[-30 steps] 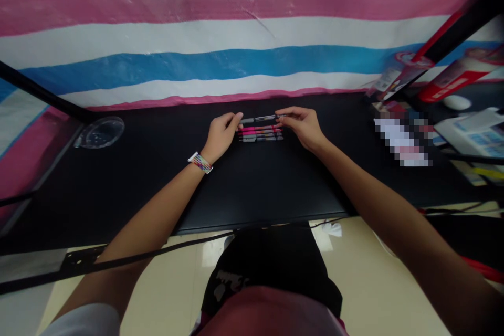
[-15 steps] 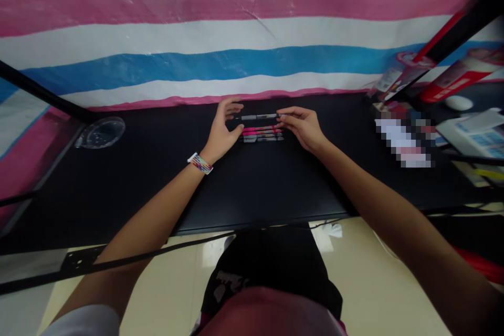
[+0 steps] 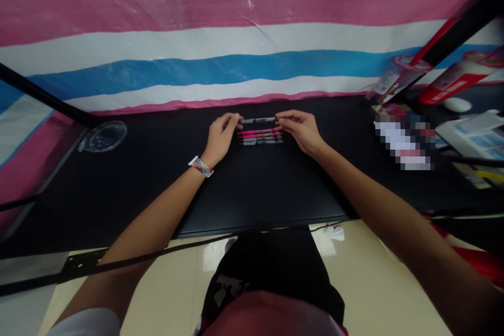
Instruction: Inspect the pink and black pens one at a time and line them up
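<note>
A grey and clear pen (image 3: 258,120) lies crosswise between my two hands, just beyond a row of other pens. My left hand (image 3: 221,136) pinches its left end, thumb and fingers together. At the pen's right end my right hand (image 3: 301,128) grips with thumb and forefinger. Nearer to me, pink pens (image 3: 258,133) and a grey-capped pen (image 3: 260,142) lie side by side on the black table (image 3: 252,184), parallel to the held one. The fingertips cover both tips of the held pen.
A clear plastic lid (image 3: 105,136) lies at the left. On the right stand a clear cup (image 3: 399,79) and a red-and-white cup (image 3: 457,79), with a white mouse (image 3: 457,104) and papers (image 3: 474,131) nearby. A striped sheet (image 3: 236,37) hangs behind the table.
My left hand has closed from a spread pose onto the left end of the grey pen. My right hand keeps its grip at the other end. The view has tilted up slightly.
</note>
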Action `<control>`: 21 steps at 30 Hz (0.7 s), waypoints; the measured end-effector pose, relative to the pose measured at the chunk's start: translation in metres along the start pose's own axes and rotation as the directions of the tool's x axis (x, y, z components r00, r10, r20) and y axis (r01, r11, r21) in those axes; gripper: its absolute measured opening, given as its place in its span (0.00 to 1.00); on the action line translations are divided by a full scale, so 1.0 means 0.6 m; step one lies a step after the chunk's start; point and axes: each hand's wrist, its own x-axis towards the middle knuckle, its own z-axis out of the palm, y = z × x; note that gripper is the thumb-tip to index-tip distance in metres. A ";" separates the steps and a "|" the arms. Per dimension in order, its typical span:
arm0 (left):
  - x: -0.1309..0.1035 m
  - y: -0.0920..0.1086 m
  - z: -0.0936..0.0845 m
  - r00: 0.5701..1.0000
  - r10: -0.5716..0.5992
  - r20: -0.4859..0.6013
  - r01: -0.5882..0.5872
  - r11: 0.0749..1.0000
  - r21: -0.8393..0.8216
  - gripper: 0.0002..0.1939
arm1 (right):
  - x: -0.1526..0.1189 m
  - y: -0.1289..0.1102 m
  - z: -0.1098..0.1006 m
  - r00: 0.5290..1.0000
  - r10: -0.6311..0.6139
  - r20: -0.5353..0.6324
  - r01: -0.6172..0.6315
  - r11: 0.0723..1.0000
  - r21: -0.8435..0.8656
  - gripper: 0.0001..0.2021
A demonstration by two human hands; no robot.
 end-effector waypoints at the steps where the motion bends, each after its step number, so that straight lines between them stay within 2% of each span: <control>1: 0.000 0.000 -0.001 1.000 -0.009 0.015 0.009 1.000 0.023 0.21 | 0.000 0.000 0.000 1.000 0.002 -0.002 -0.002 1.000 -0.001 0.14; 3: 0.000 0.002 -0.002 1.000 0.004 0.031 -0.006 0.998 0.056 0.23 | 0.000 0.001 0.001 1.000 0.003 -0.010 -0.003 1.000 -0.003 0.14; 8: -0.002 0.009 -0.002 0.998 0.063 -0.027 -0.062 0.996 0.058 0.14 | 0.000 0.002 0.002 1.000 -0.001 -0.024 0.001 1.000 -0.003 0.10; 14: -0.004 0.008 -0.001 0.997 0.053 -0.049 -0.053 0.999 -0.001 0.04 | -0.001 0.000 0.003 0.999 -0.018 -0.042 0.017 1.000 -0.006 0.09; 17: -0.003 0.009 -0.002 0.999 0.010 -0.036 -0.013 0.997 -0.076 0.07 | -0.004 -0.006 0.005 1.000 -0.010 -0.028 0.011 0.999 0.034 0.09; 21: -0.002 0.009 -0.003 0.999 -0.008 -0.043 0.003 0.992 -0.123 0.11 | -0.007 -0.015 0.011 0.997 0.049 0.067 -0.059 0.985 0.159 0.11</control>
